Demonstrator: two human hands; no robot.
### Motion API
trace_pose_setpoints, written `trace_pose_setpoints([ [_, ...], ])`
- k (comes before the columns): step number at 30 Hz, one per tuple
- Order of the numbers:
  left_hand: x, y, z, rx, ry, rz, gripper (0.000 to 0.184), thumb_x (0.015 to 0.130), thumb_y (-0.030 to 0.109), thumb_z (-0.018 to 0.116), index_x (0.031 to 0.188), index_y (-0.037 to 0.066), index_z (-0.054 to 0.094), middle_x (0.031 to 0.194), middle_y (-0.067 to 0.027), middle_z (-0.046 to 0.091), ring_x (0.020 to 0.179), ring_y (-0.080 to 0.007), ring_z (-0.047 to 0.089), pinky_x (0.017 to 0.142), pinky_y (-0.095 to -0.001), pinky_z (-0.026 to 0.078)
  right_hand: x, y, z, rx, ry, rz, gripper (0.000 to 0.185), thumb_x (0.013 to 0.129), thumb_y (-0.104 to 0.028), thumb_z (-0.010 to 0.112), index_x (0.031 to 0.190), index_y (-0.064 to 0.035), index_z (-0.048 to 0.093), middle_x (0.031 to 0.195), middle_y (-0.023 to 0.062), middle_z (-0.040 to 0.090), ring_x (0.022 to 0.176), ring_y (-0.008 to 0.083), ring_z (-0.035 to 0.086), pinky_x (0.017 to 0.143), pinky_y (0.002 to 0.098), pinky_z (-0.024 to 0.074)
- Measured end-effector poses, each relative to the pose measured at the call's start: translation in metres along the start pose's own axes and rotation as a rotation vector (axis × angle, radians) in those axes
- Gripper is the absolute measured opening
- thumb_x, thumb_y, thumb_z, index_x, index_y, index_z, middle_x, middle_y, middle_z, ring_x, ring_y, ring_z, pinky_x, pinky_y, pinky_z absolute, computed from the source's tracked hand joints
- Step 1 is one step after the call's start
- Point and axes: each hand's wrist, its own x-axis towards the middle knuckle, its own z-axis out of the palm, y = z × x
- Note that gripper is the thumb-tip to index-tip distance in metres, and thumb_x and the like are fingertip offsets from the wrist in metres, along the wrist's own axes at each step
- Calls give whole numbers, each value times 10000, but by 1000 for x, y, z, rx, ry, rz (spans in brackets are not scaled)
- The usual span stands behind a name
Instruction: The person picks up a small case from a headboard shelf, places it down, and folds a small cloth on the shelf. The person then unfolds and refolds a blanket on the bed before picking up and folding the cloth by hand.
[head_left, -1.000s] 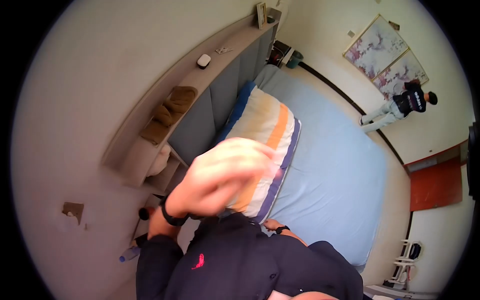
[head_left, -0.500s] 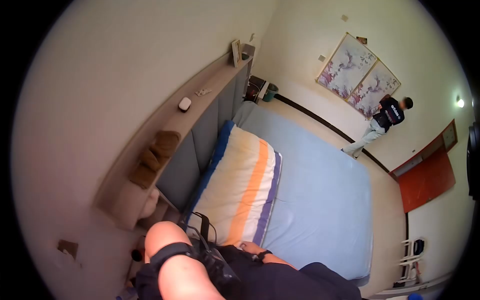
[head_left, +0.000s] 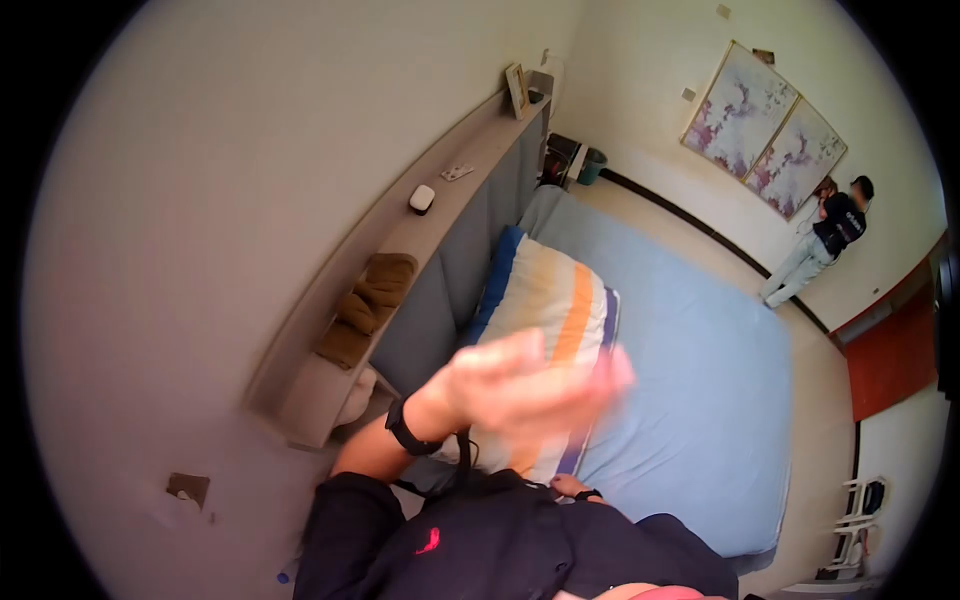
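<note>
My left hand (head_left: 530, 385) is raised in front of the striped pillow (head_left: 540, 290), with a black band on its wrist. Its fingers are smeared by motion, and nothing can be made out in them. Low in the view, my right hand (head_left: 568, 486) rests by the pillow's lower corner and the edge of the blue bed sheet (head_left: 700, 400). It also has a black wristband, and its fingers are too small to read. A black strap (head_left: 464, 462) hangs below my left wrist.
A headboard shelf (head_left: 460, 205) holds brown cushions (head_left: 367, 305), a white-topped case (head_left: 421, 198) and a frame (head_left: 516, 90). Across the room a person (head_left: 838, 225) stands by floral pictures (head_left: 742, 115). White stools (head_left: 858, 520) are at the right, a bin (head_left: 592, 167) beyond the bed.
My left hand, out of view half a second ago behind its raised forearm, is now in front of the pillow. The camera view has shifted. My right hand stays by the pillow's corner.
</note>
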Motion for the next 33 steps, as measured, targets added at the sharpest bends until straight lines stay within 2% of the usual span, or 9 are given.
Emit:
trace_pose_setpoints([
  [3,-81,-9,55,-225,-377,-566,318,779,23,528,1082,86,606,1274,-67,519,1235,-234,443,1015,-472,320,-4,-36,3,38,-62,73,317,814,-289,493,925,-36,649,874,157,668,788,301,644,720,383,489],
  [8,-240,15,73,277,-931,-1094,568,824,318,576,1306,54,436,1439,-159,278,1219,-483,349,1040,-550,248,3,-58,3,-109,-213,-38,379,821,-340,514,1022,-38,624,967,178,650,942,320,609,811,375,466],
  [12,-258,14,86,259,-866,-1062,725,786,449,610,1341,43,382,1444,-165,239,1184,-550,328,1033,-567,246,11,-79,-10,-192,-391,-2,523,777,-476,546,1069,-46,606,1052,173,626,996,301,586,841,354,440],
  [17,-250,-7,111,224,-952,-1045,768,760,489,621,1332,35,384,1420,-163,279,1191,-551,318,1040,-562,240,39,-104,-24,-94,-362,85,286,848,-209,478,1037,-35,603,900,132,645,845,228,625,724,330,481],
  [20,-249,-14,126,196,-940,-1041,758,767,482,615,1325,24,385,1415,-164,285,1197,-544,318,1045,-555,234,60,-136,-45,3,-91,-378,247,823,-143,506,1029,-40,596,842,134,625,717,257,613,670,347,479],
  [22,-247,-14,129,193,-962,-1034,749,771,474,613,1324,23,384,1416,-163,283,1200,-546,314,1048,-553,232,59,-228,-97,-83,44,-482,267,855,-129,468,1068,-17,583,1000,216,586,947,373,545,823,399,447],
  [28,-255,-19,153,240,-942,-992,752,780,466,608,1337,20,372,1413,-158,290,1210,-539,309,1057,-543,223,78,-495,-210,-136,571,-1143,462,808,-127,562,1239,-9,443,1253,225,455,1148,393,436,992,421,354],
  [31,-256,-17,153,228,-956,-982,770,782,467,608,1355,20,352,1406,-159,300,1209,-536,313,1061,-542,218,123,-561,-203,-145,648,-1183,499,832,-216,536,1261,13,425,1308,240,400,1210,407,373,1035,442,296],
  [33,-257,-19,155,285,-972,-957,783,778,474,612,1361,21,351,1399,-159,310,1211,-532,314,1062,-538,219,179,-564,-187,-528,826,-1044,552,848,-318,493,1270,29,419,1339,246,364,1261,407,305,1056,476,240],
])
